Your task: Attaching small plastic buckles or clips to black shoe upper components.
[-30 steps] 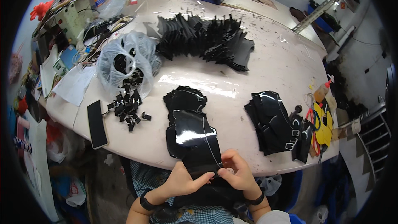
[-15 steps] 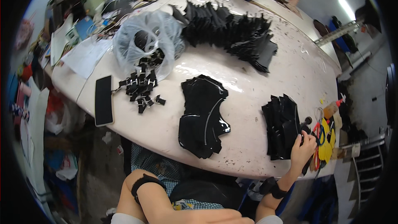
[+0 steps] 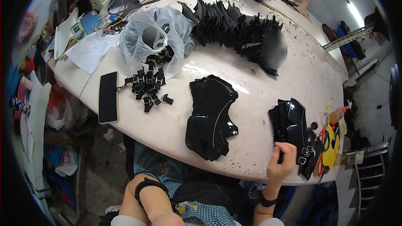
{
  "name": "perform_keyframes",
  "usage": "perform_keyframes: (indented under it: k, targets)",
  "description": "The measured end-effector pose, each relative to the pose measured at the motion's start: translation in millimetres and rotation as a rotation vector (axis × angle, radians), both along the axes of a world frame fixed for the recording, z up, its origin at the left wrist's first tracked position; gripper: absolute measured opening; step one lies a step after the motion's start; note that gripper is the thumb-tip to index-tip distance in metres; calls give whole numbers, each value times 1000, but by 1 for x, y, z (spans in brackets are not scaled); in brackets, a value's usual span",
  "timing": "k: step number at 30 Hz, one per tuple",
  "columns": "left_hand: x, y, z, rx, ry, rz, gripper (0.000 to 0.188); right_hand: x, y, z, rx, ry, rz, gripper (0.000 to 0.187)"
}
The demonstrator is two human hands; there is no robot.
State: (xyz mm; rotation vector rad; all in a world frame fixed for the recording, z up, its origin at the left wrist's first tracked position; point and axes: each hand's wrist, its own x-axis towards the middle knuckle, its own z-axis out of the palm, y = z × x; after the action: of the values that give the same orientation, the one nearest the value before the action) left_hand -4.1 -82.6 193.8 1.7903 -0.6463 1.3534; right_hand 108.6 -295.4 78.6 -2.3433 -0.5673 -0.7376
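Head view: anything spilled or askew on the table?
Yes. Small black buckle straps have spilled loose from the open clear plastic bag. The black phone overhangs the table edge.

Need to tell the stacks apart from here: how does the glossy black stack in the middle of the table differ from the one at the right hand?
The middle stack of glossy black cut pieces lies untouched, without buckles. The right stack of glossy black pieces is touched by the right hand and has buckled straps at its near end. Both are shiny black sheets on the white table.

A single head-worn fisheye view looks steeply down, close over the white table [image 3: 293, 67].
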Motion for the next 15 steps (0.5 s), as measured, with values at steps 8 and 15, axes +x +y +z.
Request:
perform_keyframes:
  k: [8, 15]
  targets:
    - [9, 31, -43, 7, 408, 75, 26, -5, 32, -24, 51, 347, 251, 12]
    - [63, 83, -157, -15, 628, 692, 21, -9, 38, -22, 55, 417, 285, 10]
